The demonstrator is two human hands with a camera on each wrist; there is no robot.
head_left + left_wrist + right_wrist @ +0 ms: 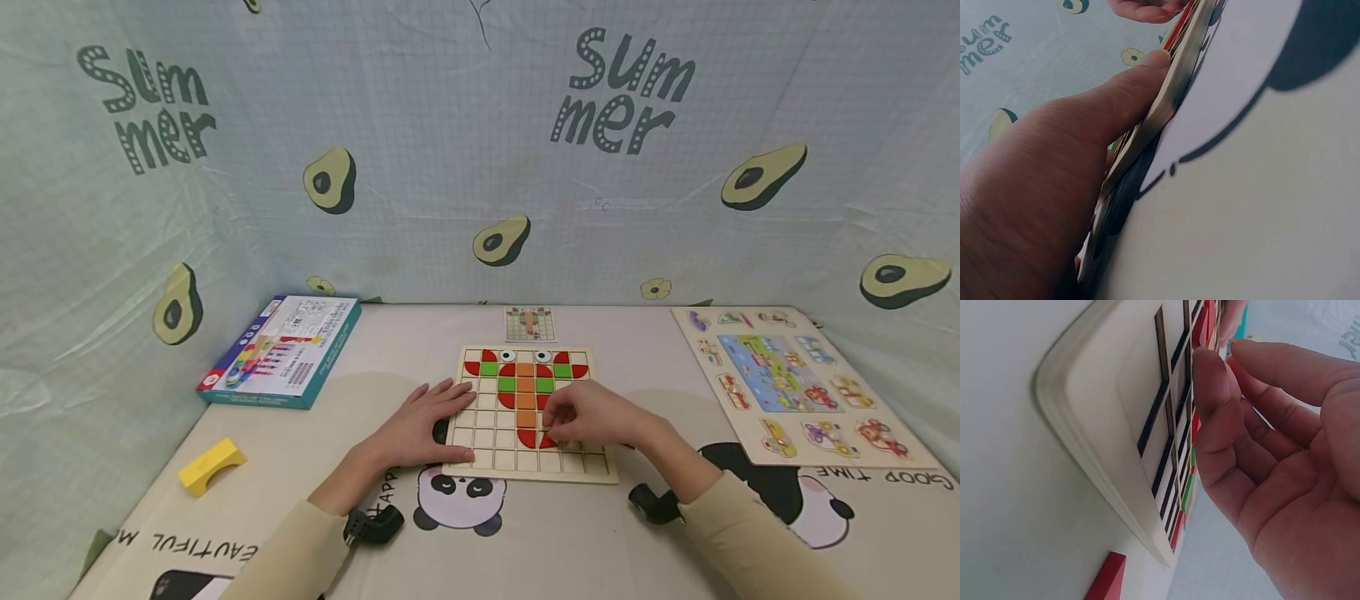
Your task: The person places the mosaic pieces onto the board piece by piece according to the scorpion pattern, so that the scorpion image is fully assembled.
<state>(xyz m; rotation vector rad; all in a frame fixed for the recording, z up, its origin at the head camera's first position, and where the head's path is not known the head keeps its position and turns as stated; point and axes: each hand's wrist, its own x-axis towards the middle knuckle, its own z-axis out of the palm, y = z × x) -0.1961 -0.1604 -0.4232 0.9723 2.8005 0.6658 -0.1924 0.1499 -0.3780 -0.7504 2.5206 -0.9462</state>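
Observation:
A wooden grid board (pixel 483 442) lies in front of me, with a column of orange squares (pixel 527 400), green squares (pixel 507 384), red rounded pieces (pixel 507 401) and two eye pieces (pixel 507 356) in its cells. My left hand (pixel 416 423) rests spread on the board's left side, its thumb on the near left corner. Over the lower right cells, my right hand (pixel 596 413) has curled fingers and pinches a red curved piece (pixel 549 440) at the foot of the orange column. Part of that piece is hidden by the fingertips.
A small pattern card (pixel 530 337) lies behind the board. At the left are a boxed set (pixel 281 350) and a yellow arch block (pixel 212 467); at the right, a vehicle picture board (pixel 810 392). A loose red piece (pixel 1107 578) sits beside the grid board.

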